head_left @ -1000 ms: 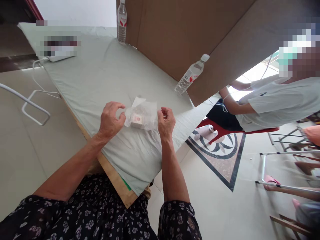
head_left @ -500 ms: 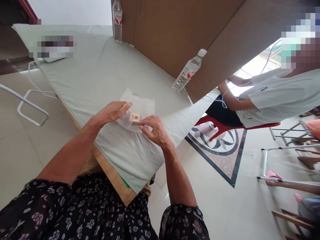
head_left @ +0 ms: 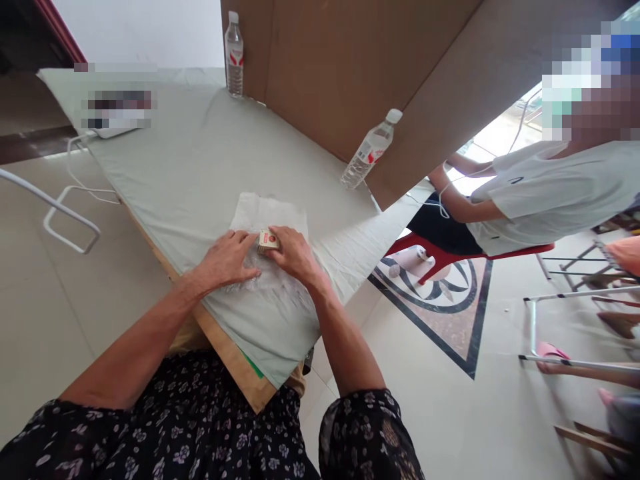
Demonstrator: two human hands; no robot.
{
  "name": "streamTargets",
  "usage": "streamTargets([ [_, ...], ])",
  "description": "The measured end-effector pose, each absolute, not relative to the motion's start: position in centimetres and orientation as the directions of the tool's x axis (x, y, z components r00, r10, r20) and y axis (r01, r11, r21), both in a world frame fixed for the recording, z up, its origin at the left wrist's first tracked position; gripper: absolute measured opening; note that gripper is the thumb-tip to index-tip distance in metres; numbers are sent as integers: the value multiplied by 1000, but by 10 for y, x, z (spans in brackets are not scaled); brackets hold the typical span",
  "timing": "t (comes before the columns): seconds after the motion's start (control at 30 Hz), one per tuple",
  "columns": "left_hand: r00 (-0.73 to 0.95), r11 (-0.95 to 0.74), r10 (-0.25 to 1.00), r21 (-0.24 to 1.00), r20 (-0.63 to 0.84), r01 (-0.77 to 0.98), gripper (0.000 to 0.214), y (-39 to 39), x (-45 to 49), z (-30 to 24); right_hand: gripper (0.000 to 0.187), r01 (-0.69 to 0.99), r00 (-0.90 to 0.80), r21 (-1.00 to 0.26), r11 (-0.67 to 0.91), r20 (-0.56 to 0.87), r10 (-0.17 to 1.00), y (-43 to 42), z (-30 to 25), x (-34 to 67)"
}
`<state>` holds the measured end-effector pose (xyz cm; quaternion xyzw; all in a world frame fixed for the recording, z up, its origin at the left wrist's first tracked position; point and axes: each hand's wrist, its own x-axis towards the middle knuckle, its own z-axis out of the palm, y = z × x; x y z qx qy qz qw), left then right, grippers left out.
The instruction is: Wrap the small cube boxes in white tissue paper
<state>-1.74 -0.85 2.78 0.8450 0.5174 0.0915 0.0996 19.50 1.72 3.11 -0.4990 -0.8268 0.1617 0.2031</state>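
Note:
A small cream box (head_left: 268, 241) with red print is over a whitish, see-through sheet of wrapping (head_left: 267, 205) spread on the cloth. My right hand (head_left: 295, 255) has its fingers and thumb around the right side of the box. On the left, my left hand (head_left: 227, 260) rests over the sheet, thumb apart from the fingers, its fingertips close beside the box. Whether those fingertips touch the box I cannot tell. Part of the sheet is hidden under both hands.
A pale green cloth (head_left: 165, 147) covers the table. One water bottle (head_left: 234, 57) stands upright by the brown cardboard panel (head_left: 340, 67); another bottle (head_left: 369, 150) appears tilted near the panel's corner. A person in a white shirt (head_left: 530, 190) sits at the right.
The sheet now lies flatter and more spread out. My right hand has come in around the box. My left hand has moved down and left, its thumb now apart.

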Motion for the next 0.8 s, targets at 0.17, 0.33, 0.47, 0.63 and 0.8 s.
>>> streamTargets([
  [0.17,417,-418,907,223,56,880,61,-6,-23,25,49,821,55,-539,188,403,913,27,21,252],
  [0.33,375,-377,925,270,64,886,56,-9,-24,21,59,877,311,-450,-170,261,914,19,9,311],
  [0.47,368,-370,928,290,62,883,59,-11,-22,23,54,893,244,-448,-31,427,871,-3,11,289],
  [0.63,386,-418,909,330,159,847,56,-4,-7,29,47,843,-202,-430,324,305,931,-7,18,215],
  [0.8,451,-441,892,299,39,846,71,10,-8,17,58,831,-378,-404,382,93,921,2,9,203],
])
